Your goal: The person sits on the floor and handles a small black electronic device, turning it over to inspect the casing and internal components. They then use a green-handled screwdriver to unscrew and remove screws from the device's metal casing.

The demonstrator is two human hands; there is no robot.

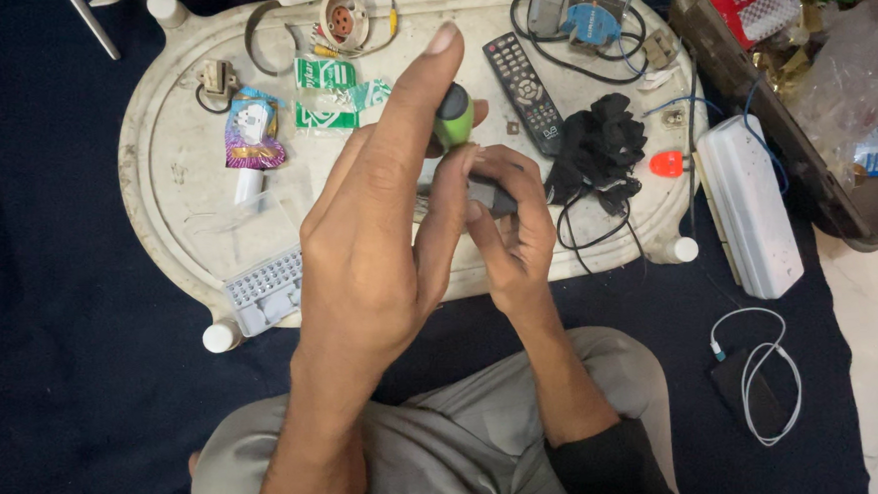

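My left hand (378,230) is raised close to the camera, its index finger stretched upward, and it grips a screwdriver with a green and black handle (453,116). My right hand (508,223) pinches a small dark grey part (493,196) just below the handle. Both hands meet over the front middle of an oval white tray table (169,156). The left hand hides the screwdriver's shaft and most of the grey part.
On the tray lie a black remote control (524,90), a black tangle of cable (599,143), green packets (329,92), a colourful packet (253,131), a clear screw box (261,291) and a round socket (344,19). A white oblong box (752,205), a phone with white cable (756,381) and a cluttered basket (801,78) lie right.
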